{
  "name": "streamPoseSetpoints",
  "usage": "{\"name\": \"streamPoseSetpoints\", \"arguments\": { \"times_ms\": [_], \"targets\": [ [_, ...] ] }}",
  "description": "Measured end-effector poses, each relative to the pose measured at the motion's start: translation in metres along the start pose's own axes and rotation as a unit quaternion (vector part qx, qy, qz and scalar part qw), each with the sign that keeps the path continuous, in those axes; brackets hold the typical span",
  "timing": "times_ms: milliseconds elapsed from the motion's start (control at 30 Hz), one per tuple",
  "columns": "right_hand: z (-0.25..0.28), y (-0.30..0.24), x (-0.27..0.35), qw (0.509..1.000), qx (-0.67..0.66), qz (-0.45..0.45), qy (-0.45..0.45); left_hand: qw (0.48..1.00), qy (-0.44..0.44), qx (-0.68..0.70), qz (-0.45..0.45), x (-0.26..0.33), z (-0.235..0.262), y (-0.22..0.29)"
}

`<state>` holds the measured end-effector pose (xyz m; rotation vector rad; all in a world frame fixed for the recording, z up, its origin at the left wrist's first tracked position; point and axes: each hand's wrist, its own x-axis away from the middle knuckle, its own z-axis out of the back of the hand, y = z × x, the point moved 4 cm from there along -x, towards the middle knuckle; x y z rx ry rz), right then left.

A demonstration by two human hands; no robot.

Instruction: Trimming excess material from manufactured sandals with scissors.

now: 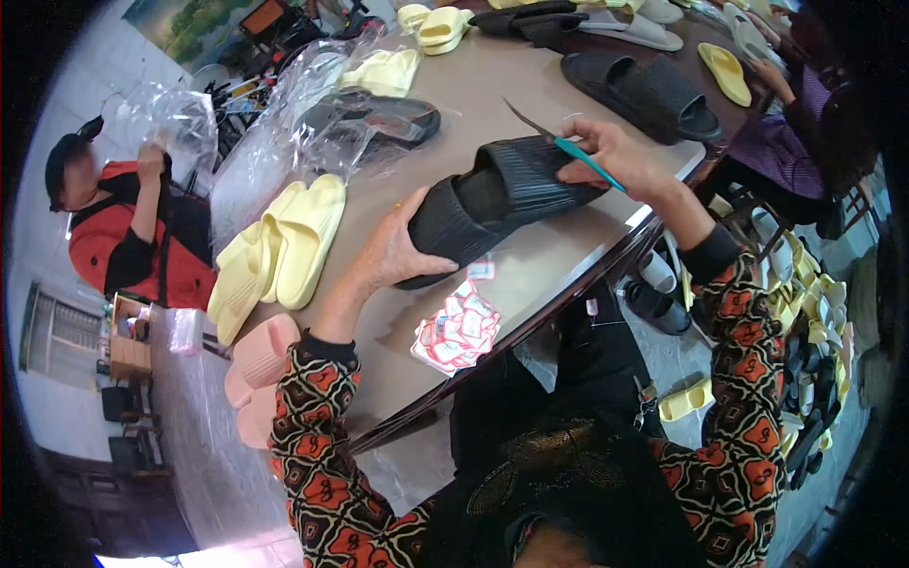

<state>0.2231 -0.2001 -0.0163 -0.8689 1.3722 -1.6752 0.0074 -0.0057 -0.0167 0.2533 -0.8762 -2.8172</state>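
A black slipper (464, 213) with a ribbed strap is held tilted above the near part of the table. My left hand (393, 251) grips its heel end, thumb on the near side and fingers round the far side. At the toe end, my right hand (615, 161) pinches a slim tool with a teal handle (589, 163) and a thin, dark, curved tip; its exact kind is unclear. The fingers of that hand also touch the slipper. Below the slipper lies a loose pile of small white labels with red edges (457, 331).
On the brown table (379, 388) are yellow slippers (308, 237), pink slippers (260, 355), black slippers (653, 95) and bagged slippers (369, 118). A person (133, 227) at left handles clear plastic; another (805, 123) sits at far right. Slippers (805, 379) pile on the floor at right.
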Motion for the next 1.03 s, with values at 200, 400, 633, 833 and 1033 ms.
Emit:
{"name": "streamPoseSetpoints", "arguments": {
  "times_ms": [200, 400, 633, 833, 1033],
  "targets": [
    [-0.03, -0.02, -0.024, 0.987, -0.046, 0.152, -0.03, 0.999, 0.025, -0.042, -0.008, 0.016, 0.004, -0.008],
    [-0.018, 0.005, 0.032, 0.984, -0.123, 0.03, 0.125, 0.997, 0.038, -0.056, 0.02, 0.022, -0.002, 0.024],
    [0.056, -0.056, 0.063, 0.914, -0.124, 0.159, 0.351, 0.972, 0.131, -0.176, -0.087, 0.086, 0.049, 0.05],
    [0.184, -0.113, -0.043, 0.833, -0.003, 0.364, 0.416, 0.97, 0.174, -0.164, 0.053, 0.13, 0.069, 0.015],
    [0.135, -0.093, -0.069, 0.865, 0.142, 0.335, 0.345, 0.94, 0.173, -0.284, 0.079, 0.197, 0.078, -0.068]
  ]
}}
